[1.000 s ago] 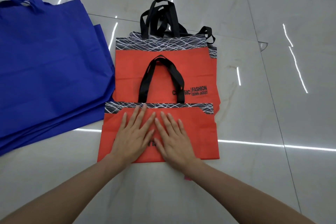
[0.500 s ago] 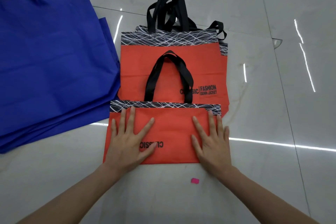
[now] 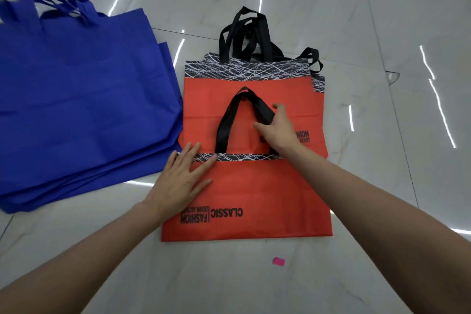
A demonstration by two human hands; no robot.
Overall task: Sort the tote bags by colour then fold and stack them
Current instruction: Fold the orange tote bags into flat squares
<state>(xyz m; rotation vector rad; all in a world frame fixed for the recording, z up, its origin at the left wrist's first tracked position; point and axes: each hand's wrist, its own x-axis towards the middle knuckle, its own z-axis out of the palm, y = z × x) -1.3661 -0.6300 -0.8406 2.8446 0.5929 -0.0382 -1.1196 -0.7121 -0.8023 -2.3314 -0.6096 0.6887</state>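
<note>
My right hand point(image 3: 276, 132) has gone up off the folded orange fabric tote bag point(image 3: 254, 186) and now pinches its black strap handles point(image 3: 226, 125). My left hand point(image 3: 182, 178) presses the bag's left side, fingers spread. I judge the next step is tucking the handles in. I count one folded bag, lying on one pile of unfolded orange tote bags point(image 3: 216, 94), and one pile of blue tote bags point(image 3: 76, 109) beside it. I cannot count the layers in either pile.

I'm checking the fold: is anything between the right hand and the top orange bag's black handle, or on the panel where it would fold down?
Nothing visible. The right hand grips the black handle. On the folded orange bag only the left hand lies flat, at its left end, beside the strap's base.
</note>
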